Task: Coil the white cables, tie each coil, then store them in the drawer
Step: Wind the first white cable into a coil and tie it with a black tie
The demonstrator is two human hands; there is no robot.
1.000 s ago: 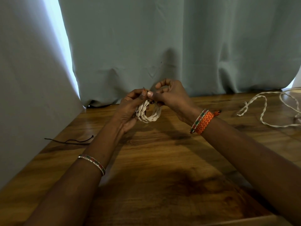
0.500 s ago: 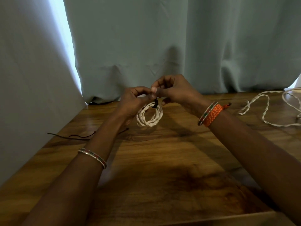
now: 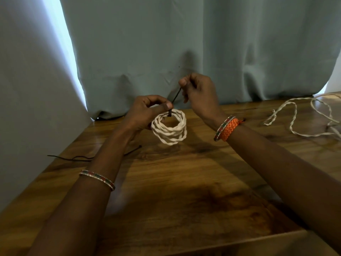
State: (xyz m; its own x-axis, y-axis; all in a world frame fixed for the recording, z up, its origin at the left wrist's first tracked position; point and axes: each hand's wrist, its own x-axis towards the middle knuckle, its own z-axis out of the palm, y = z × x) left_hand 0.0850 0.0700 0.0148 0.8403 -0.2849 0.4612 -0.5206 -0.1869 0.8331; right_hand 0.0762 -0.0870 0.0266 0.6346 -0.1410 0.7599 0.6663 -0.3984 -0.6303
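Wooden tabletop [image 3: 184, 182] fills the lower frame. At center my left hand [image 3: 145, 112] pinches the soft, light white coil [image 3: 168, 128] at its dark tie [image 3: 170, 113]; my right hand [image 3: 198, 89] pinches the tie's tail, the best hold.

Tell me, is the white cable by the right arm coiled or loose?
Loose: the white cable sprawls in open loops across the table, with no tie visible around it.

White twisted cable coil [image 3: 168, 128], dark tie [image 3: 170, 113] around its top; loose cable [image 3: 293, 115] far right.
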